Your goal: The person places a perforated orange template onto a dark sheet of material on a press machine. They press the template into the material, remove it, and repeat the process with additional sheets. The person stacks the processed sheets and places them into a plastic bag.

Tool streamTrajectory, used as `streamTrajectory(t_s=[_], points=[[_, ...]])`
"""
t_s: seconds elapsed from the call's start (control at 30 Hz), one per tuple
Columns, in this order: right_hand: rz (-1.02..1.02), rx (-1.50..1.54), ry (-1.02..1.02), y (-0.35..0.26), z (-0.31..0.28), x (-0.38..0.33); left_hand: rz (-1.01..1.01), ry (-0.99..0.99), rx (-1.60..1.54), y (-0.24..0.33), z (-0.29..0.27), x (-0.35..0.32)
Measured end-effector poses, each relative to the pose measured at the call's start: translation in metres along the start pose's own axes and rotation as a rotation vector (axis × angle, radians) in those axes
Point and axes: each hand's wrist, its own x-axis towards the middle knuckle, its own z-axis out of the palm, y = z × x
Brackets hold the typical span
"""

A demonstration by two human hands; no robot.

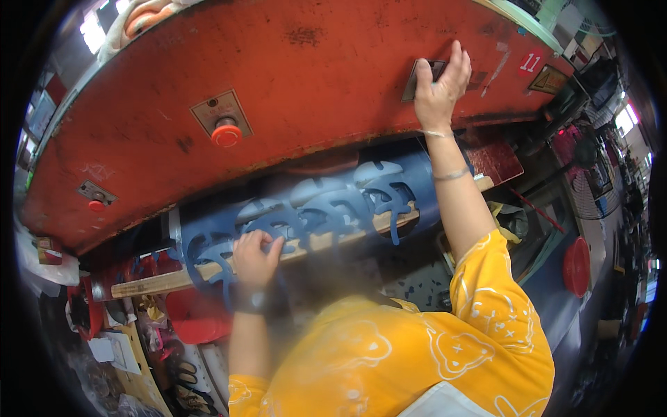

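My right hand (443,85) is raised against the red machine front, over a dark control plate (408,85); its fingers are stretched out and the thumb stands apart. Any button under the palm is hidden. Lower down, my left hand (256,258) has its fingers curled on the near edge of a blue sheet (306,221) with curved cut-outs. The sheet lies below the red front, across a wooden bar (326,242), and its loose strips hang toward me. Lighter rounded shapes (319,191) show through and behind the cut-outs.
A red mushroom button (226,133) sticks out of the machine front (306,76), with a smaller red button (96,205) at far left. A red basin (577,267) and a fan (587,149) stand at the right. Scissors (186,373) lie at lower left. Blue scraps (417,292) are scattered below.
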Motion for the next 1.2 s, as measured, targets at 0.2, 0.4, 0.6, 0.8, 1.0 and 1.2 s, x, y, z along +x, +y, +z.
streamTrajectory(t_s=[0.2, 0.4, 0.6, 0.8, 1.0, 1.2], points=[[0.290, 0.343, -0.322, 0.001, -0.073, -0.056, 0.026, 0.007, 0.019, 0.001, -0.015, 0.042], [-0.121, 0.026, -1.075, -0.011, -0.122, -0.108, 0.036, -0.007, 0.015, 0.012, -0.024, 0.046], [-0.187, -0.073, -1.113, -0.031, -0.114, -0.111, 0.003, 0.021, 0.021, 0.019, -0.020, 0.042], [-0.227, -0.122, -1.141, -0.028, -0.123, -0.133, -0.025, 0.011, 0.030, 0.012, -0.004, 0.025], [-0.211, -0.183, -1.444, -0.048, -0.149, -0.133, -0.048, -0.033, 0.022, 0.001, 0.011, -0.020], [0.152, 0.049, -1.675, -0.059, -0.149, -0.098, -0.041, -0.172, 0.065, 0.015, -0.011, -0.080]])
